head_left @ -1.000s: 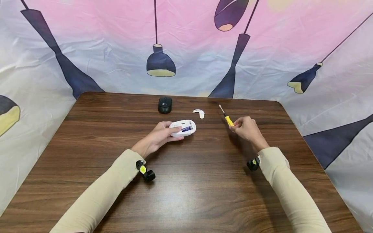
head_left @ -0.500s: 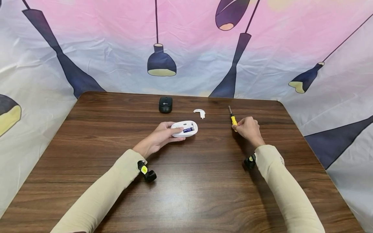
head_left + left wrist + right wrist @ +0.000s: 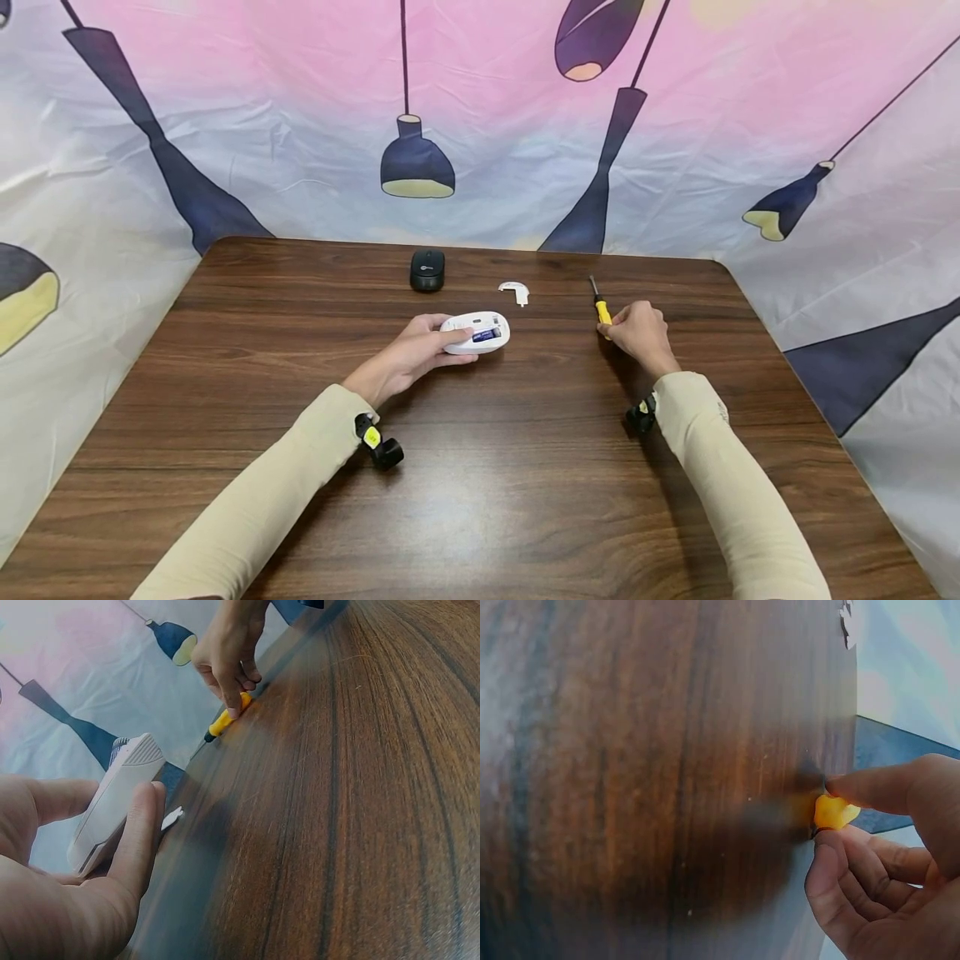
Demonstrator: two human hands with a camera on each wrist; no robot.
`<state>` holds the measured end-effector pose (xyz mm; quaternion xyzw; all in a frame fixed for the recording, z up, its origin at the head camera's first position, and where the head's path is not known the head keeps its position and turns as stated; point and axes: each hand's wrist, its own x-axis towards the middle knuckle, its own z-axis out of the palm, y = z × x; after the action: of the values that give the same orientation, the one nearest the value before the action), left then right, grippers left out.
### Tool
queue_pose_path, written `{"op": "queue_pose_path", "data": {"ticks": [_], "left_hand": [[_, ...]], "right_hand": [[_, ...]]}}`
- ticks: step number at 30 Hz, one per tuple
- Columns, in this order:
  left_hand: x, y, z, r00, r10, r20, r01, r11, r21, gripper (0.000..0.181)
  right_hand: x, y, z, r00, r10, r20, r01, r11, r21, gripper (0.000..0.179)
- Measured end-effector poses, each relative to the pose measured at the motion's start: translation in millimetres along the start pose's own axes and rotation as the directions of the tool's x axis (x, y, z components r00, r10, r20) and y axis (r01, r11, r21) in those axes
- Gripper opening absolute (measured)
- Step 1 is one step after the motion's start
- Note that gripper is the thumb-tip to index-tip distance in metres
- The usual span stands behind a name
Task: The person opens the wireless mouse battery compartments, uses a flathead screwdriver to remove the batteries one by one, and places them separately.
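Note:
My left hand [image 3: 408, 350] grips a white computer mouse [image 3: 457, 323], turned underside up, thumb on top and fingers below. In its uncovered battery slot a dark blue battery [image 3: 487, 335] shows. Over at the right, my right hand [image 3: 639, 332] pinches the handle end of a yellow screwdriver [image 3: 603, 312] between thumb and finger. The screwdriver lies at or just above the table with its metal tip pointing to the back; the right wrist view shows only the yellow handle end [image 3: 835, 813]. Behind the white mouse, a loose white battery cover [image 3: 516, 290] lies on the table.
A black computer mouse [image 3: 427, 271] sits near the back edge of the brown wooden table [image 3: 480, 467]. Behind and beside the table hangs a cloth backdrop [image 3: 315, 167] printed with lamps.
My right hand has shifted the screwdriver a little to the right and lower, its tip swinging to point more straight back. During the last half second almost nothing moves. The left hand keeps its hold.

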<state>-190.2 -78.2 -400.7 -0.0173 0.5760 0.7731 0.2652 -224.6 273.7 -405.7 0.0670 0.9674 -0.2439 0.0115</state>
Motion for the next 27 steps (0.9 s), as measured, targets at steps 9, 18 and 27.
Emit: {"op": "queue_pose_path", "data": {"ticks": [9,18,27], "left_hand": [[2.2,-2.3,-0.8,1.0,0.002,0.003,-0.002,1.0,-0.001,0.05],[1.8,-2.1,1.1,1.0,0.002,0.015,-0.002,1.0,-0.001,0.051],[1.5,-2.8,2.7,0.999,0.021,0.031,-0.022,1.0,0.01,0.051]], "right_hand": [[-4.5,-3.1,-10.8,0.998,-0.062,-0.002,0.062,0.998,-0.019,0.037],[-12.7,-28.4,-11.6,0.988,-0.152,-0.011,0.152,0.988,0.014,0.033],[-26.8,-69.5,-6.0,0.929,-0.37,0.032,0.365,0.926,0.093,0.02]]}}
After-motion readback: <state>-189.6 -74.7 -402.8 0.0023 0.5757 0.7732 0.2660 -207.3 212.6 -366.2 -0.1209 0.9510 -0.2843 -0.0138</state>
